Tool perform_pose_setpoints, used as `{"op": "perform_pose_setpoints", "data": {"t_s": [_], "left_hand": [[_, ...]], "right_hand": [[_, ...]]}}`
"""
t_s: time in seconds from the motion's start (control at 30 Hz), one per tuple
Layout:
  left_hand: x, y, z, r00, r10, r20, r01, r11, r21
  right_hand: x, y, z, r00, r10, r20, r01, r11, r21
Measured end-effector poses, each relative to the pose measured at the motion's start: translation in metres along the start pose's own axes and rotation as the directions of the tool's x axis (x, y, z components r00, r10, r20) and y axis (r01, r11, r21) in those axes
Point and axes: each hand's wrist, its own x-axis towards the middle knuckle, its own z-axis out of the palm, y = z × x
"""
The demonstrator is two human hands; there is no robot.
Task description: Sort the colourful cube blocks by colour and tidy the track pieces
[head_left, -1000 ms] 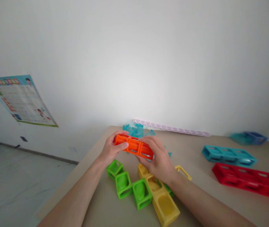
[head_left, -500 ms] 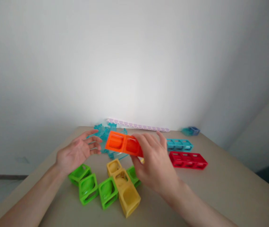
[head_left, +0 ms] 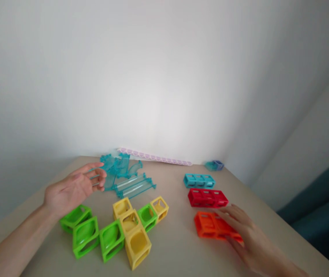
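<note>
"What's changed, lower left?"

"The left hand [head_left: 74, 189] has let go: open, empty, above the green cubes [head_left: 85, 234]."

"And lower right?"

"Below the blue row [head_left: 199, 181] and red row [head_left: 207, 198] in view, the orange row [head_left: 206, 225] has arrived, third in line, gripped at its right end by the right hand [head_left: 248, 235]."

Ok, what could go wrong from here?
The right hand has the orange row close to the red row; a slip could knock the red one askew. The left hand hangs open near the green cubes, so lowering it carelessly might shift them.
</note>
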Motion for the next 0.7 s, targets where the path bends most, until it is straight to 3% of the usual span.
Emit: {"op": "perform_pose_setpoints", "data": {"t_s": [0.1, 0.23, 0.43, 0.53, 0.7], "left_hand": [[-0.001, 0.001, -0.002, 1.0, 0.005, -0.026, -0.005, 1.0, -0.016], [0.0, 0.001, -0.003, 1.0, -0.003, -0.031, 0.002, 0.999, -0.034], [0.0, 0.0, -0.003, 0.999, -0.007, -0.046, 0.005, 0.999, -0.033], [0.0, 0.001, -0.003, 0.998, 0.001, -0.057, -0.003, 0.999, -0.041], [0.0, 0.002, -0.003, 0.998, 0.01, -0.065, -0.013, 0.999, -0.044]], "right_hand": [[0.014, -0.002, -0.004, 1.0, -0.024, 0.001, 0.024, 0.999, -0.023], [0.046, -0.004, 0.008, 0.987, 0.162, -0.006, -0.162, 0.983, -0.083], [0.089, 0.015, 0.044, 0.9, 0.379, 0.215, -0.361, 0.925, -0.116], [0.095, 0.028, 0.054, 0.876, 0.382, 0.294, -0.36, 0.924, -0.127], [0.098, 0.035, 0.056, 0.881, 0.358, 0.309, -0.337, 0.934, -0.123]]}}
